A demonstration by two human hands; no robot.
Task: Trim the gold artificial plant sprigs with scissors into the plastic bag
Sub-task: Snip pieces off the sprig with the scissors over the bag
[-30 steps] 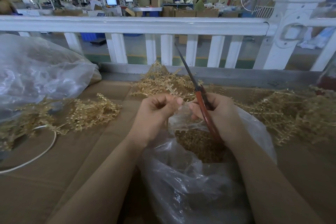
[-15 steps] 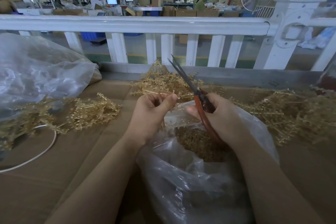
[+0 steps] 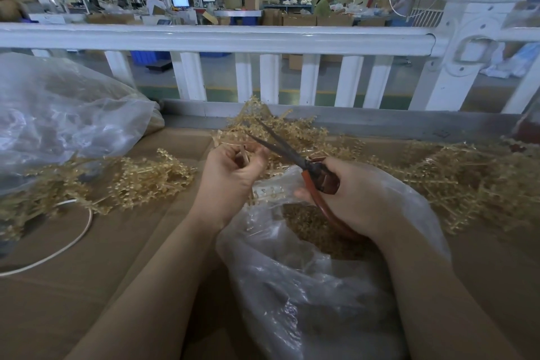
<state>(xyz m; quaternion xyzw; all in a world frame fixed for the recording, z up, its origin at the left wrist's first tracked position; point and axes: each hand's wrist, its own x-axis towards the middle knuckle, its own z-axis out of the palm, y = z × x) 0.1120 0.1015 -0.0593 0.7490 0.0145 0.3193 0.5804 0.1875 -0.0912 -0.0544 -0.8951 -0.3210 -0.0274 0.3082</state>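
The left hand (image 3: 230, 175) is pinching a thin gold sprig (image 3: 244, 155) above the plastic bag (image 3: 306, 286), and the right hand (image 3: 347, 199) is gripping the scissors (image 3: 292, 155) with blades apart. The stem is blurred, probably lying between the blades. The blades are sitting close to the left fingertips (image 3: 260, 152), so a hurried cut is risking a nick, or pieces falling on the bench (image 3: 102, 272).

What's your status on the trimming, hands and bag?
Left hand pinches a gold sprig. Right hand grips scissors, blades open at the sprig. Plastic bag open below, trimmings inside. Nothing blocking.
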